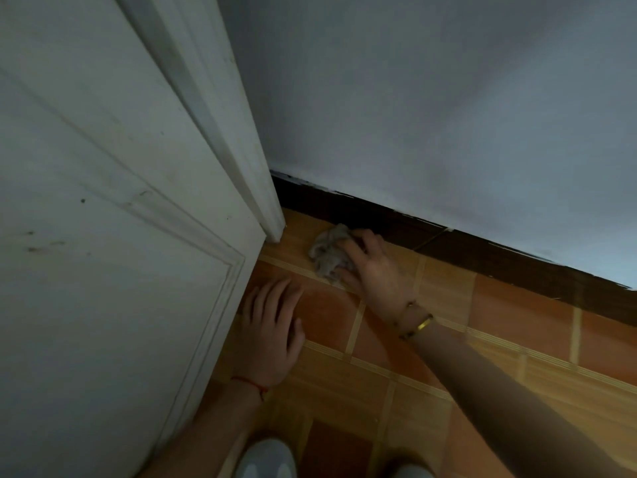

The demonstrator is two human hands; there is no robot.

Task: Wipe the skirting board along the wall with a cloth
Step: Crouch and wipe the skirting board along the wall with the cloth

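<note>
A white panelled door (103, 219) fills the left side of the view, its moulded edge running down to the tiled floor (517, 326), and a white door frame (241, 139) stands just beside it, ending at the floor close to the corner. The left hand (272, 332) lies flat on an orange tile just beside the door's lower edge, fingers straight and together, pointing toward the wall, holding nothing; a thin red string bracelet (250, 384) circles its wrist. Past it, near the corner, a crumpled grey cloth (327, 250) sits on the floor at the foot of the dark brown skirting board (482, 257), its upper edge touching or almost touching the board; the dim light does not let me tell which. The right hand (372, 267) grips the cloth from the right, fingers curled over the bunched fabric and thumb tucked beneath its near side. 2 bracelets, 1 gold bangle (424, 324) and 1 thinner chain, sit on that wrist, and the bare forearm stretches away toward the lower right corner. The skirting board runs from the door frame down to the right under the pale grey-blue wall (448, 115), with a ragged paint line along its top. At the bottom edge, the toes of 2 pale shoes (265, 457) show on the tiles.
</note>
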